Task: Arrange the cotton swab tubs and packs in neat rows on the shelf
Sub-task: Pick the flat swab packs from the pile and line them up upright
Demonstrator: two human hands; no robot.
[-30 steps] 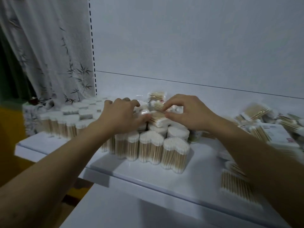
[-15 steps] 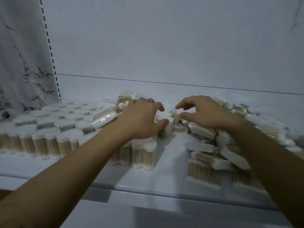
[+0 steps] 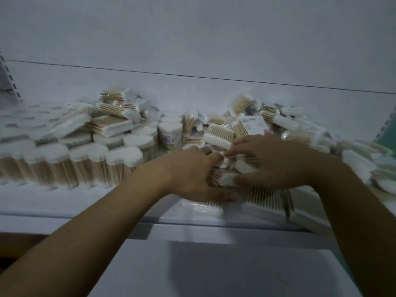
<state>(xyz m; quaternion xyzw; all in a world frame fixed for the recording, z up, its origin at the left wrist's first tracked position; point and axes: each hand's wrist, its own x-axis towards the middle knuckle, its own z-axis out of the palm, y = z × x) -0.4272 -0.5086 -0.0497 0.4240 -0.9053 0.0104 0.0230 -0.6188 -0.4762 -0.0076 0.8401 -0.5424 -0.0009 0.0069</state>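
Note:
Heart-shaped cotton swab tubs (image 3: 87,166) stand upright in rows on the left of the white shelf (image 3: 75,202). Flat swab packs (image 3: 218,136) lie in a loose heap across the middle and right, some on top of the tubs (image 3: 109,125). My left hand (image 3: 197,174) and my right hand (image 3: 272,161) rest side by side on flat packs (image 3: 263,198) near the shelf's front edge. Their fingers are spread and fairly straight, index fingertips almost touching. The image is blurred, so any pinch on a pack is unclear.
The white back panel (image 3: 192,39) rises behind the heap. A lower white shelf (image 3: 214,264) juts out below my arms. More flat packs (image 3: 360,161) pile up at the far right, by a perforated upright (image 3: 387,123).
The view has swung right and closer. My left hand has left the tubs and moved right onto the flat packs; my right hand has come down and flattened beside it.

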